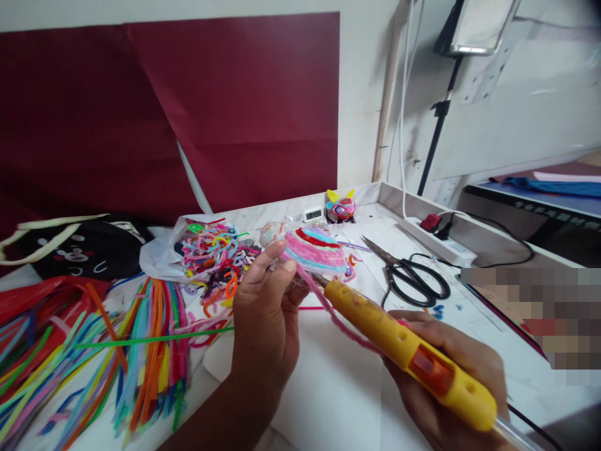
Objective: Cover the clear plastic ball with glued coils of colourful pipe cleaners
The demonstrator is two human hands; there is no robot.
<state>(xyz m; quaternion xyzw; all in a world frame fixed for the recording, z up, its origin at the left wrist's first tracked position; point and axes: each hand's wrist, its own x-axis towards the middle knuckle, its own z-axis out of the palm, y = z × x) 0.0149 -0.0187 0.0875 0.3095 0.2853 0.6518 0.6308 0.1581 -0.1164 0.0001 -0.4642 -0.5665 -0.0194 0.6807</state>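
Note:
My left hand (272, 300) pinches a rounded craft piece (319, 252) covered in curved rows of pink, red and light blue pipe cleaner. A pink pipe cleaner (335, 316) runs from its edge down toward my right hand (451, 351). That hand is wrapped round a yellow stick-shaped hot glue gun (375, 319), with a clear glue stick (514, 432) coming out of its rear end. The nozzle points at the lower edge of the craft piece; whether it touches, I cannot tell. My right fingers are partly hidden behind the glue gun.
Black scissors (406, 275) lie behind my right hand. Bundled pipe cleaners (153, 351) spread on the left, near a bag of curled scraps (211, 247) and a black pouch (84, 247). A small timer (313, 214), horned figure (341, 208) and power strip (439, 241) stand at the back.

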